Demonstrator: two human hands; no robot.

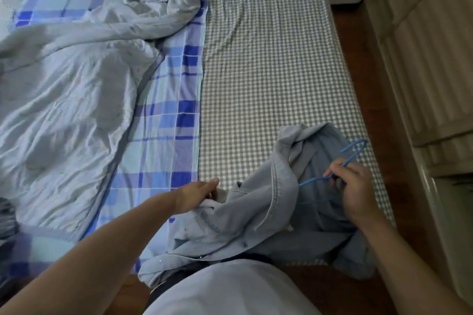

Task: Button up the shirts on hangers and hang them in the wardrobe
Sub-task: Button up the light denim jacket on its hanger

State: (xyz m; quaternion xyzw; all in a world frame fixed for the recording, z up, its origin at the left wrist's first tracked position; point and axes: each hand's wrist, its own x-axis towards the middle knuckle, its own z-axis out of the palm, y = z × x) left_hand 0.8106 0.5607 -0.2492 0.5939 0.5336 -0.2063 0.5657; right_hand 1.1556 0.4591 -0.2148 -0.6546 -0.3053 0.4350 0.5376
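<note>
Checked cloth covers the bed [268, 59], and my pale blue shirt [256, 212] lies crumpled on its near edge so I can work on it. My left hand [197, 195] holds one side of the shirt to spread it. My right hand [354, 186] pinches the blue hanger [354, 152] inside the collar.

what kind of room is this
Most likely a bedroom: a bed with a grey checked sheet, a rumpled pale quilt on a blue plaid sheet, and what looks like a ribbed wardrobe front alongside.
</note>
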